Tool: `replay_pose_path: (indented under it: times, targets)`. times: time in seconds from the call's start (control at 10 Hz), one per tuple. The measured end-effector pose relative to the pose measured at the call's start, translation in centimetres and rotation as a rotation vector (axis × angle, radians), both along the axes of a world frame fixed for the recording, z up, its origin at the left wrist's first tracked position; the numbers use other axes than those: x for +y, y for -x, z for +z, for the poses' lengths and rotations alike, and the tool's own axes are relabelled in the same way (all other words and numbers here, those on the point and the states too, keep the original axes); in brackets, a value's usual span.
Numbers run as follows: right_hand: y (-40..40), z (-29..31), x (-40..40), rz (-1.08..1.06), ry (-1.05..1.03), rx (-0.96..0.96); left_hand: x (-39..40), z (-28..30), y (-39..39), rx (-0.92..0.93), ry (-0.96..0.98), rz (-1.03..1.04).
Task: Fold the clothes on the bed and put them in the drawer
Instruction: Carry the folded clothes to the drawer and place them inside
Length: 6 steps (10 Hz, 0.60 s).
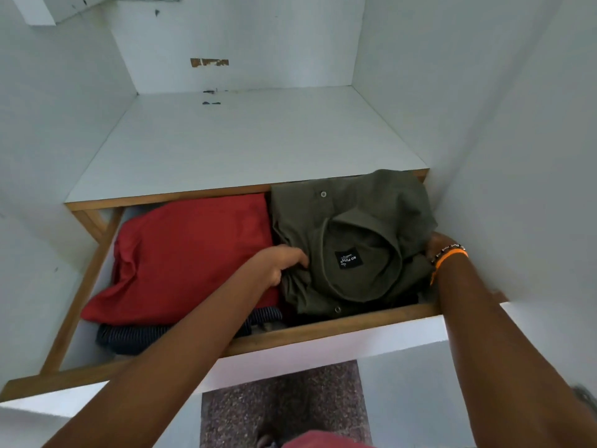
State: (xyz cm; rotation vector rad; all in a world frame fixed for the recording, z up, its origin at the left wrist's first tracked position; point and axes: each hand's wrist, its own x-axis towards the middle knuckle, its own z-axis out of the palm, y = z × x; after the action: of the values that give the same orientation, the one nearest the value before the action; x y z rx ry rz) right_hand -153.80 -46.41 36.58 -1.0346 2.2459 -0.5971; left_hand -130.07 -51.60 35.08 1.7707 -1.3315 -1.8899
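floor: speckled, dark reddish-grey, seen below drawer front; a bit of red cloth at bottom edge, prob. the person's own clothing.
drawer: pulled open, white front w/ wood rim; sat under a white shelf.
left hand: fingers curled, pinching left edge of shirt, knuckles over red top. Judged: holding the fold together so it didn't spread while being seated.
right hand: mostly hidden behind shirt's right edge; fingers not visible, so can't tell if spread or gripping. Bands on wrist, one orange. Looked to be steadying that side vs drawer wall.
shirt: olive, folded, collar + black label up, in right half of drawer; far end rode up over shelf lip, so not fully settled.
red top: folded, left half, touching shirt.
striped cloth: dark, under red top, near front.
shelf: white, bare, a few dark marks at back.
walls: white, scuffed; brown patch on back wall.
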Motion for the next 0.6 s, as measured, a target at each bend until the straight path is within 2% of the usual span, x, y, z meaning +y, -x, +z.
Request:
replay_pose_path:
  times: [0.1, 0.2, 0.3, 0.4, 0.5, 0.6]
  targets:
    - [0.8, 1.1, -0.4, -0.089, -0.059, -0.205, -0.3, -0.3, 0.3, -0.041, 0.182, -0.001]
    - [1.0, 2.0, -0.4, 0.059, -0.04, -0.177, 0.3, 0.8, -0.3, -0.269, 0.578, -0.115]
    - [0.5, 3.8, -0.3, -0.051, 0.196, 0.001, 0.3, 1.9, -0.1, -0.465, 1.011, -0.234]
    - [-0.8, 5.2, -0.5, -0.143, 0.37, 0.493, -0.2, 2.0, 1.5, -0.555, 1.05, -0.339]
    - [-1.9, 5.1, -2.1, 0.069, 0.424, 0.515, -0.7, 0.8, 3.0, -0.701, 1.034, -0.445]
    - [-1.8, 2.5, -4.4, 0.407, 0.181, 0.454, -1.7, -0.6, 3.7, -0.742, 0.963, -0.477]
